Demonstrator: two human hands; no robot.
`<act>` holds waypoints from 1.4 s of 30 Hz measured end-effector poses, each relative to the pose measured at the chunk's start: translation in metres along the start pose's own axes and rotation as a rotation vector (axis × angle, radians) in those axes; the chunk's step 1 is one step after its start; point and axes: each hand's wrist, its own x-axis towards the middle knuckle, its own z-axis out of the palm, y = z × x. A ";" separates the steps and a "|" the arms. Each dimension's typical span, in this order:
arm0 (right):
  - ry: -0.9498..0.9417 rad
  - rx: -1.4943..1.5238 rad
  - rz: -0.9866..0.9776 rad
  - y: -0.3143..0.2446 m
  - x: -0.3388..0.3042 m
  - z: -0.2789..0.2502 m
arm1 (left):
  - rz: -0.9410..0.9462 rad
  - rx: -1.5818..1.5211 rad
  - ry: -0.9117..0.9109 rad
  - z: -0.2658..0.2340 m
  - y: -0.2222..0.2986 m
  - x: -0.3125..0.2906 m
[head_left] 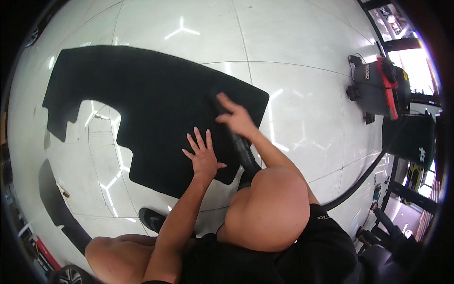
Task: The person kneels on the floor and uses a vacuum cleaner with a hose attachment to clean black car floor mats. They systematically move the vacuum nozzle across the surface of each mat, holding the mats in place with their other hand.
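A large black car floor mat (pixel 156 90) with cut-out edges lies flat on the floor. My left hand (pixel 204 159) rests palm down on it, fingers spread. Farther right, my right hand (pixel 240 121) grips a black vacuum nozzle (pixel 216 102), its index finger stretched along it. The nozzle's tip is dark against the mat and slightly blurred. Below the hand, a ribbed hose (pixel 244 154) continues toward my bent knee, which hides part of it.
At the right stands a black and red vacuum cleaner (pixel 385 90). Its hose (pixel 359 182) curves over the floor toward my right side. Another dark mat (pixel 59 201) lies at the left. Glossy white floor tiles (pixel 293 38) reflect the lights. A wheel (pixel 70 274) shows at the lower left.
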 end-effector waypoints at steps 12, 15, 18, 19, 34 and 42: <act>0.267 0.039 0.071 0.024 -0.031 -0.030 | 0.034 -0.058 0.058 0.008 0.006 -0.003; 0.216 -0.036 0.137 0.009 -0.048 -0.004 | 0.017 -0.098 0.004 0.002 0.003 -0.002; -0.502 -0.106 0.306 -0.058 -0.069 0.036 | -0.009 -0.058 0.056 0.036 -0.017 -0.003; -0.386 -0.061 0.206 -0.050 -0.069 0.035 | -0.005 -0.024 0.088 0.048 -0.021 -0.002; 0.050 -0.050 0.373 -0.028 -0.062 -0.012 | 0.030 -0.189 0.079 0.004 -0.001 -0.008; -0.063 -0.021 -0.044 -0.003 -0.043 0.007 | 0.103 -0.125 0.184 0.019 0.002 -0.008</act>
